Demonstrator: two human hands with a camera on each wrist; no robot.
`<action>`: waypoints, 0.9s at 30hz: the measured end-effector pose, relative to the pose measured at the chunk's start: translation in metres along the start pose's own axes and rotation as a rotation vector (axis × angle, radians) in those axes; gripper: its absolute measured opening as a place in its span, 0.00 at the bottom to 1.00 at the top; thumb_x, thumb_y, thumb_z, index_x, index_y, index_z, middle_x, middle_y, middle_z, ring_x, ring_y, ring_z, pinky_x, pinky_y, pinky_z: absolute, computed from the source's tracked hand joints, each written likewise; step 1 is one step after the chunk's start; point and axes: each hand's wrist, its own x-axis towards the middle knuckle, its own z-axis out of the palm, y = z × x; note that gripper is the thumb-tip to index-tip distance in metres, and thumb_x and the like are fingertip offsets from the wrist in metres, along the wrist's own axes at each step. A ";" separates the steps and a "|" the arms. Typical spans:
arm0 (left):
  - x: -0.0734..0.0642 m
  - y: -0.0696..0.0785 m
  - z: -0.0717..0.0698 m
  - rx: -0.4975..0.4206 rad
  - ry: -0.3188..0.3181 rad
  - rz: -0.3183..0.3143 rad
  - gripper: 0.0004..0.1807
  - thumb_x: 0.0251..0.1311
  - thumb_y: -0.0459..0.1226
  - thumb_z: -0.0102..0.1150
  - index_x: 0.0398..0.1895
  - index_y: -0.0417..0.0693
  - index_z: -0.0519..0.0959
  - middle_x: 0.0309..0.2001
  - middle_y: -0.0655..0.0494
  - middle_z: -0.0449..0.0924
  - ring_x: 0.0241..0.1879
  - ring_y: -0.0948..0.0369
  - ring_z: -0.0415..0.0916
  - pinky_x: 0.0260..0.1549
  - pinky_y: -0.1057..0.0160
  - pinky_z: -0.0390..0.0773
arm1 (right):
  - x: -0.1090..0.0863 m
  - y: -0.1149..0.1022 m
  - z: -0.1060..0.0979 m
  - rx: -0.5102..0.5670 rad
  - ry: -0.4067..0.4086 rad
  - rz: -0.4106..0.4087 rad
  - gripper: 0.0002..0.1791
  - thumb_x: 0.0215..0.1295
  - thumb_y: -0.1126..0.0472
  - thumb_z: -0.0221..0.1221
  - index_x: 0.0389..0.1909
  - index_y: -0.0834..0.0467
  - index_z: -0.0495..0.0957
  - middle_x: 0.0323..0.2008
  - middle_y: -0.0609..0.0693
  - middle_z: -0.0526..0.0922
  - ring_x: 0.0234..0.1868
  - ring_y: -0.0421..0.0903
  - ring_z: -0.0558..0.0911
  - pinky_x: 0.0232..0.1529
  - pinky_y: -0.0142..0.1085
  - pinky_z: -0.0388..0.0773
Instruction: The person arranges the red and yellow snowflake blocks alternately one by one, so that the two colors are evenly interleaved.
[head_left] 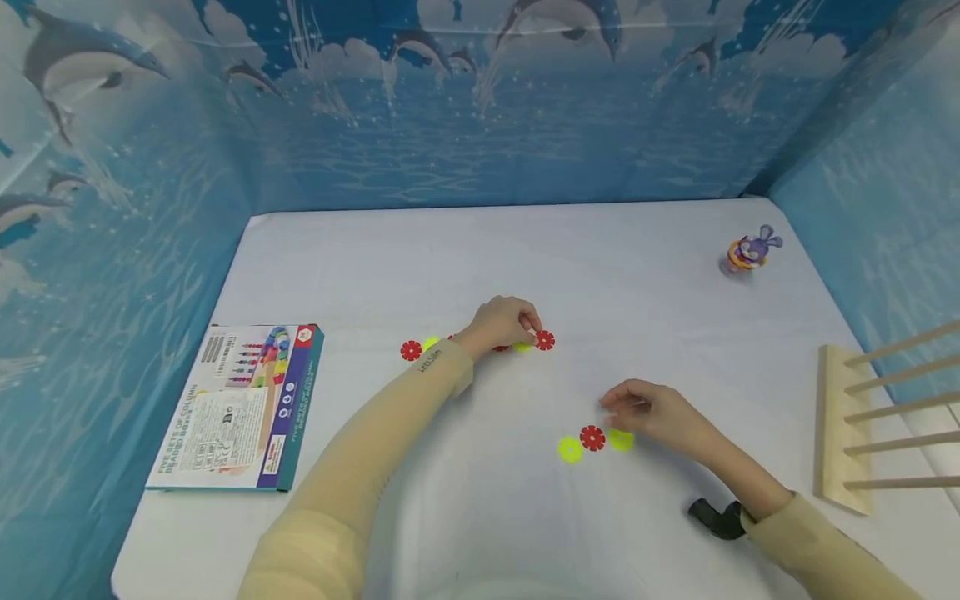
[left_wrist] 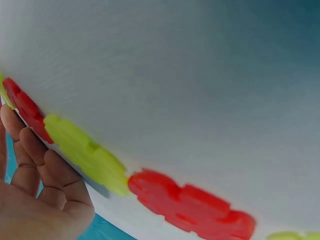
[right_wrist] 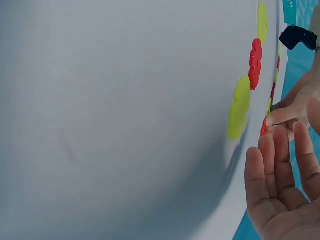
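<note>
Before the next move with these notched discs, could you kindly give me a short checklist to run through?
1. Right hand free: ok; it holds nothing, close to the near row's right yellow disc.
2. Left hand gripping the far row's right-end red disc: cannot tell; its fingertips are at the disc, but a pinch isn't clear.
3. Discs in near row: ok; yellow, red, yellow.
4. Far row unobstructed in the head view: not ok; the left hand and forearm hide part.
5. Wooden peg stand apart from the discs: ok; over at the right.
</note>
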 end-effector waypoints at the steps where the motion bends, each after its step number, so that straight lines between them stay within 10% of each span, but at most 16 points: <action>1: 0.000 0.000 0.000 -0.004 0.001 0.000 0.06 0.58 0.41 0.68 0.38 0.58 0.84 0.37 0.63 0.80 0.39 0.65 0.73 0.44 0.65 0.69 | -0.002 0.001 0.001 -0.011 0.004 -0.001 0.16 0.61 0.54 0.67 0.47 0.56 0.81 0.44 0.48 0.85 0.46 0.45 0.80 0.45 0.30 0.77; 27: 0.000 0.001 0.001 -0.008 -0.002 -0.020 0.05 0.59 0.41 0.68 0.37 0.59 0.84 0.37 0.64 0.79 0.39 0.64 0.73 0.46 0.63 0.70 | -0.010 0.021 0.013 -0.201 0.063 -0.088 0.20 0.48 0.60 0.75 0.44 0.53 0.82 0.44 0.44 0.81 0.44 0.42 0.77 0.51 0.30 0.76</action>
